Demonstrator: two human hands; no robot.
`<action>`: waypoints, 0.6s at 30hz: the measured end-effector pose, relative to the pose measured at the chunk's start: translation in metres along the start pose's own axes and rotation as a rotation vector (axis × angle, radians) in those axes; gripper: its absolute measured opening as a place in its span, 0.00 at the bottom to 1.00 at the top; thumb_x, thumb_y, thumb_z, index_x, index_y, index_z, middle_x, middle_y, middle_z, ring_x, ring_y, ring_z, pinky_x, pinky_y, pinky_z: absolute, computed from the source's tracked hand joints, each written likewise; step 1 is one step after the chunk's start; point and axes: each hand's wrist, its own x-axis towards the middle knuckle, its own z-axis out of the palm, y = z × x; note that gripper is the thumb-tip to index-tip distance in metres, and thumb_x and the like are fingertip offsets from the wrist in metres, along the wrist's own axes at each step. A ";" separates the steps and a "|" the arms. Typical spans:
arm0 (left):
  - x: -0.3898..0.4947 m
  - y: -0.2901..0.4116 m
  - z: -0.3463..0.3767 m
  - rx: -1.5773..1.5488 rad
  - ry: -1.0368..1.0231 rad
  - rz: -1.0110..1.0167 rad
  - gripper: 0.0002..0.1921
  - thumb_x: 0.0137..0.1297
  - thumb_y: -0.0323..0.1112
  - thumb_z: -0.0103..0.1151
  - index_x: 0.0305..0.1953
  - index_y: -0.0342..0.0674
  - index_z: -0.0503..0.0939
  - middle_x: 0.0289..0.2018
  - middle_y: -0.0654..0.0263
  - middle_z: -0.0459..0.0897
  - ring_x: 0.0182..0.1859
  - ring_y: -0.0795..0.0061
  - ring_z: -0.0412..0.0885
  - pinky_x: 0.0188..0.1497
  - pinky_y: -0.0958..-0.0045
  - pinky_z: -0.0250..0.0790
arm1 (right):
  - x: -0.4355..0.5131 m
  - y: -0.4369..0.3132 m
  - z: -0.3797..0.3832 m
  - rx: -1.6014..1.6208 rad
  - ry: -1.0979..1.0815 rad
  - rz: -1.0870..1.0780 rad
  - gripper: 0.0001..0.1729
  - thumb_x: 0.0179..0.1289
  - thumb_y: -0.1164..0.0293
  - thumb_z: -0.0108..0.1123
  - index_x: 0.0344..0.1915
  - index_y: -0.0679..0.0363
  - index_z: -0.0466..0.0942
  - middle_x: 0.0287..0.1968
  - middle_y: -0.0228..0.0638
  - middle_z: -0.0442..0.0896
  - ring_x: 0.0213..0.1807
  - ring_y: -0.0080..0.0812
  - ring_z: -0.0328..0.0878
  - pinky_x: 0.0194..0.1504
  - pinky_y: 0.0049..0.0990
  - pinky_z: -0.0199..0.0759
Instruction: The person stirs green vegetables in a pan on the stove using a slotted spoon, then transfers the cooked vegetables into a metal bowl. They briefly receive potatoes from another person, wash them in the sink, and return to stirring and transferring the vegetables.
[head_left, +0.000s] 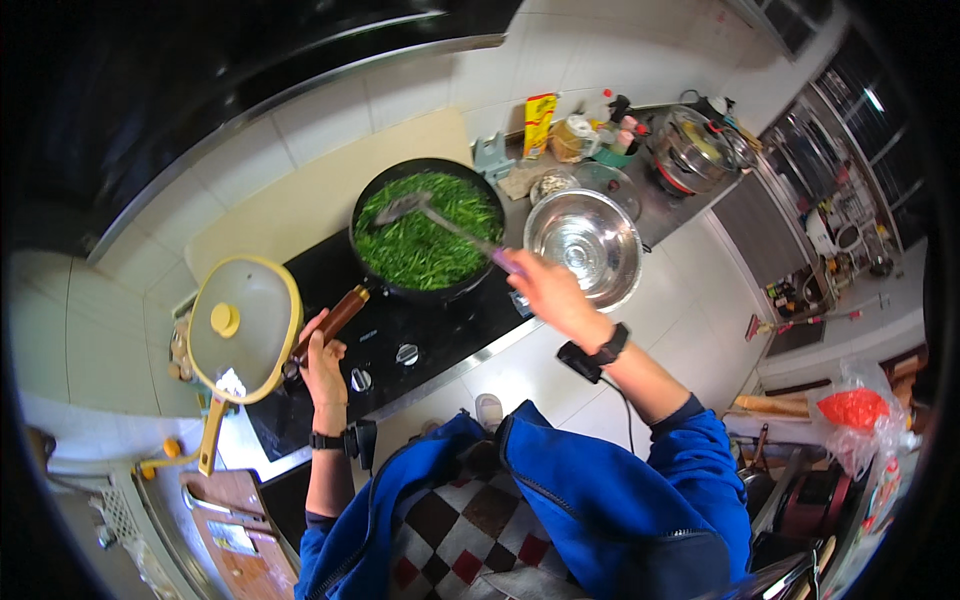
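Note:
My left hand grips the wooden handle of a black wok on the gas hob's black glass top. Chopped leafy greens fill the wok's bottom. In my right hand is the purple handle of a metal spatula, whose blade rests over the greens at the wok's left side. A shiny steel basin stands just beyond my right hand, to the right of the wok. Left of the wok is a yellow-rimmed pan with a glass lid.
Behind the basin are a glass lid, a small bowl, a yellow packet and seasoning bottles. A steamer pot stands farther right. Knives lie on a wooden board at lower left. The range hood overhangs the hob.

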 end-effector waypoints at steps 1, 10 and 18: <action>0.000 0.000 0.000 0.008 0.009 0.005 0.14 0.68 0.38 0.50 0.51 0.39 0.76 0.53 0.60 0.77 0.30 0.82 0.71 0.33 0.80 0.63 | -0.002 0.001 0.012 -0.034 -0.044 0.027 0.21 0.63 0.64 0.56 0.55 0.48 0.66 0.35 0.44 0.78 0.30 0.51 0.78 0.28 0.44 0.73; 0.002 -0.006 -0.007 -0.098 -0.017 -0.099 0.20 0.68 0.44 0.50 0.57 0.42 0.71 0.58 0.67 0.73 0.40 0.86 0.70 0.39 0.82 0.59 | -0.051 0.041 0.000 0.252 -0.018 -0.064 0.26 0.64 0.62 0.55 0.61 0.55 0.67 0.48 0.47 0.77 0.45 0.49 0.76 0.46 0.38 0.71; 0.004 -0.019 -0.032 -0.157 0.086 0.046 0.22 0.72 0.46 0.45 0.58 0.37 0.70 0.56 0.63 0.75 0.48 0.84 0.76 0.41 0.87 0.74 | -0.095 0.287 -0.076 0.272 0.489 0.339 0.13 0.61 0.69 0.56 0.45 0.59 0.78 0.42 0.41 0.79 0.43 0.42 0.76 0.46 0.33 0.69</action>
